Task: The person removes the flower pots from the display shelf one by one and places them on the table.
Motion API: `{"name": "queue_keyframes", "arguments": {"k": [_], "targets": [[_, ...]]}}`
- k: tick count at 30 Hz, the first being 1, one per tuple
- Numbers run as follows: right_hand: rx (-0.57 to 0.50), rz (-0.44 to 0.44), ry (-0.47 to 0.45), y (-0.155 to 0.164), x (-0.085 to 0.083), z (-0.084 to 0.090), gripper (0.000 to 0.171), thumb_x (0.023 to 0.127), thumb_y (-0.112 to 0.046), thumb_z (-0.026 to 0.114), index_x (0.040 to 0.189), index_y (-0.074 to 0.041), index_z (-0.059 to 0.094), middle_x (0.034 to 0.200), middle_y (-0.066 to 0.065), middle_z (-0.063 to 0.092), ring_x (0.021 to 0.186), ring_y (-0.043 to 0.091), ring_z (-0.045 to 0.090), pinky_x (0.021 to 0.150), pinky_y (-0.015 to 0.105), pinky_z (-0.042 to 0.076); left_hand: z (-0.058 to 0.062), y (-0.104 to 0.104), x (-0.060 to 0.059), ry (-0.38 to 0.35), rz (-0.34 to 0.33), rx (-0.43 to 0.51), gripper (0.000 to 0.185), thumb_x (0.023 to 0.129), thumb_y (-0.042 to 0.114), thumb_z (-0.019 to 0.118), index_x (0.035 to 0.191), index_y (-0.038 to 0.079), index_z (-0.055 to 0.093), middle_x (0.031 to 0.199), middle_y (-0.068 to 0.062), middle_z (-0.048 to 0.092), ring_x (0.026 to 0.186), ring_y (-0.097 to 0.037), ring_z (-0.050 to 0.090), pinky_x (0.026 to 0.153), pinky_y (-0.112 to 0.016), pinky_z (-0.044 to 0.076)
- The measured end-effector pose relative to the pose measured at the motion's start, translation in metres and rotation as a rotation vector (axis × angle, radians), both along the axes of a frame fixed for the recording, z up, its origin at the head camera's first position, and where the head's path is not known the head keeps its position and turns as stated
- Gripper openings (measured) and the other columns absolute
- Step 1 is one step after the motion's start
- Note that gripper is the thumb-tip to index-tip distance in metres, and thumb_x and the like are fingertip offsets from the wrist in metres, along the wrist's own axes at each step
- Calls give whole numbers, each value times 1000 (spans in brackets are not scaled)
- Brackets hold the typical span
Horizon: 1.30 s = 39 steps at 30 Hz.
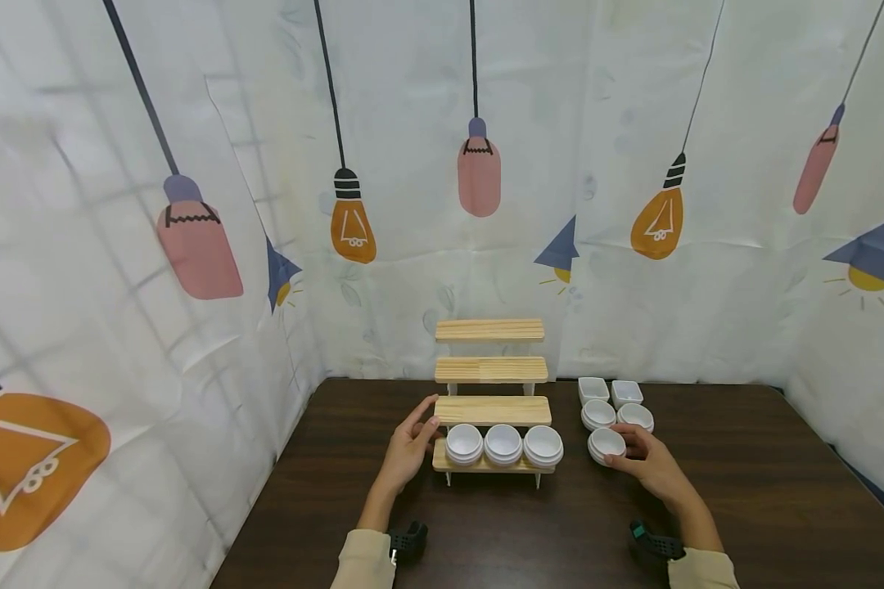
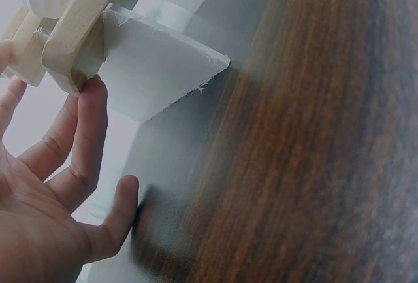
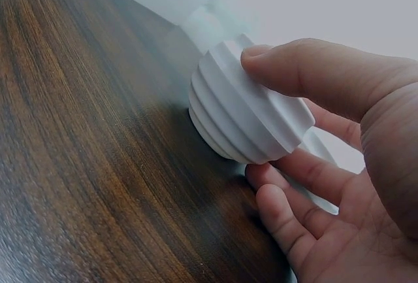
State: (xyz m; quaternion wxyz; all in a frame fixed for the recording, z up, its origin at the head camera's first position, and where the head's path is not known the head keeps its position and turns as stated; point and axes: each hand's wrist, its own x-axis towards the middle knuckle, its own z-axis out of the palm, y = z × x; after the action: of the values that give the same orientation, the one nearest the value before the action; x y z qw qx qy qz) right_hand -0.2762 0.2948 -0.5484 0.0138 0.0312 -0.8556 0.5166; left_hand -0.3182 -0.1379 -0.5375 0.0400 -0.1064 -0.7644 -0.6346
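Observation:
A stepped wooden display stand (image 1: 493,410) with pale slat shelves and white supports stands at mid-table. On its lowest shelf sit three round white ribbed bowls (image 1: 502,443) in a row. My left hand (image 1: 405,448) holds the stand's left end, its fingertips against the slat ends (image 2: 68,54). To the right of the stand, my right hand (image 1: 651,468) grips another round white ribbed bowl (image 3: 245,110), with the thumb on one side and fingers on the other. The bowl is tilted in the right wrist view; whether it touches the table is unclear.
Behind the right hand are two round white bowls (image 1: 598,414), one partly covered by the fingers. Two square white dishes (image 1: 626,393) lie farther back. The dark wooden table (image 1: 560,532) meets a patterned fabric backdrop (image 1: 412,278) at the back and left.

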Motion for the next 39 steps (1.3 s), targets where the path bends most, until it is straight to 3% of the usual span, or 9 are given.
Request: {"name": "queue_keyframes", "arguments": {"k": [12,15,20,26,30,33,39], "targets": [[16,14,-2,0,3,5,61,91,-20,79,142,-1,51,136,28,59,99,15,61,78,24,53,1,-1,0,0,-1,-17,48,105,33,60,151,26,52,95,-18,74,86,-31,72,69,-30,60],[10,13,4,1,4,9,60,90,-19,79,140,0,52,136,28,59,98,12,63,78,23,54,0,-1,0,-4,1,-22,48,105,33,60,151,26,52,97,-17,74,87,-27,72,70,-29,60],[36,28,36,4,8,19,61,92,-18,78,141,3,50,136,32,57,103,19,64,78,23,55,0,0,0,-10,5,-21,49,104,33,61,151,25,51,98,-18,75,86,-18,72,70,-28,60],[68,11,50,3,11,31,60,93,-21,76,142,1,49,139,30,58,113,33,64,80,21,54,3,2,1,-11,17,4,47,105,24,60,151,20,52,93,-24,74,88,-35,73,69,-32,61],[50,15,78,1,12,39,58,95,-20,74,144,-1,49,141,29,57,118,40,62,80,22,54,18,7,12,-12,33,19,45,105,17,59,149,18,54,92,-25,73,90,-42,71,69,-34,61],[38,24,103,-2,12,45,57,96,-20,73,144,-1,48,141,27,57,116,35,63,79,22,55,30,7,18,-7,21,15,44,105,17,59,148,17,55,91,-25,73,87,-38,72,70,-35,61],[-1,51,174,-12,12,53,52,97,-18,72,142,-1,52,135,28,60,106,14,66,78,24,56,33,4,19,-14,-7,-1,45,105,18,59,150,17,53,91,-21,74,83,-22,71,70,-33,61]]}}
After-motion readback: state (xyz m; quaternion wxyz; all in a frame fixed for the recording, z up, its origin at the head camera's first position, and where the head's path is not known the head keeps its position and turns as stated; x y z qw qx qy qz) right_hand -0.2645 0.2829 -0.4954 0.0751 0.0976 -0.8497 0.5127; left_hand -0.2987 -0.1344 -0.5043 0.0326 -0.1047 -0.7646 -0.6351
